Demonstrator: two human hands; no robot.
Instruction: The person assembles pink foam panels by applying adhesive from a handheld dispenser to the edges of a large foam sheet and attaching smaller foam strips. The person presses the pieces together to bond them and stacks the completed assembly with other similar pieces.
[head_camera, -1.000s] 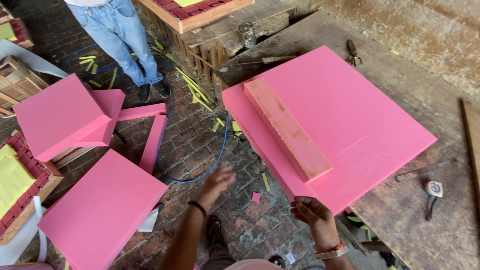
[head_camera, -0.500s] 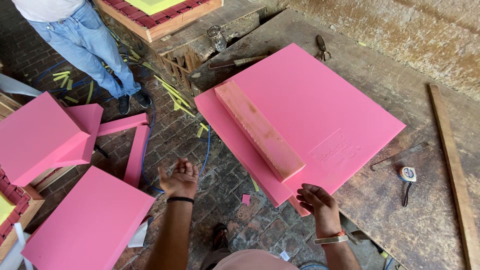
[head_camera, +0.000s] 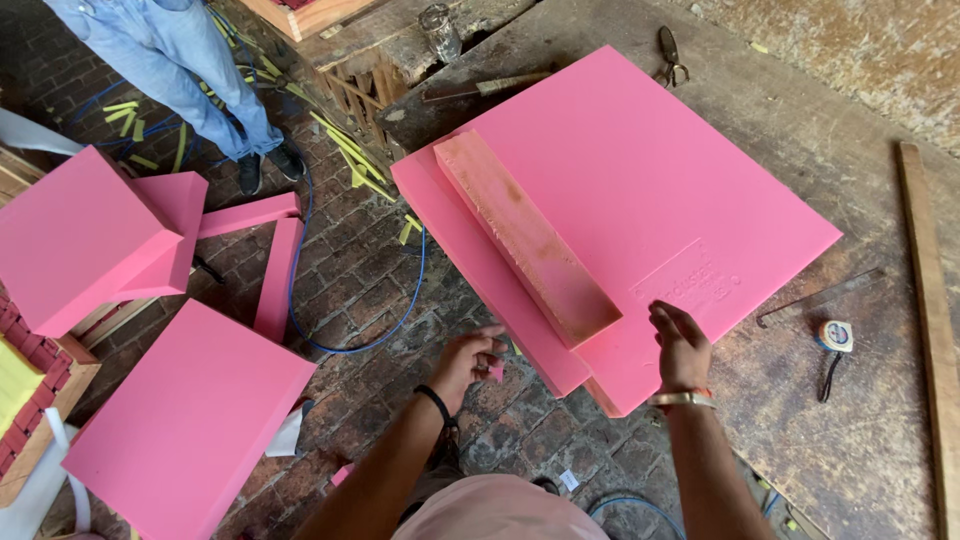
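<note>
A: What's your right hand (head_camera: 682, 345) doing?
B: Its grip is spread, fingertips resting on the big pink foam sheet (head_camera: 640, 200) near the edge closest to you.
A: And your left hand (head_camera: 470, 358)?
B: Its grip pinches a small pink foam scrap (head_camera: 495, 372), just off the sheet's edge, above the brick floor (head_camera: 370, 290).
A: Where's the sheet?
B: Flat on the counter (head_camera: 850, 130), one corner overhanging, with a brownish foam block (head_camera: 525, 238) lying on top.

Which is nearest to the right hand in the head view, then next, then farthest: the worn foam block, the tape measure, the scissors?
From the right hand:
1. Worn foam block, just to its left on the pink sheet.
2. Tape measure, to its right on the table.
3. Scissors, at the table's far edge.
</note>
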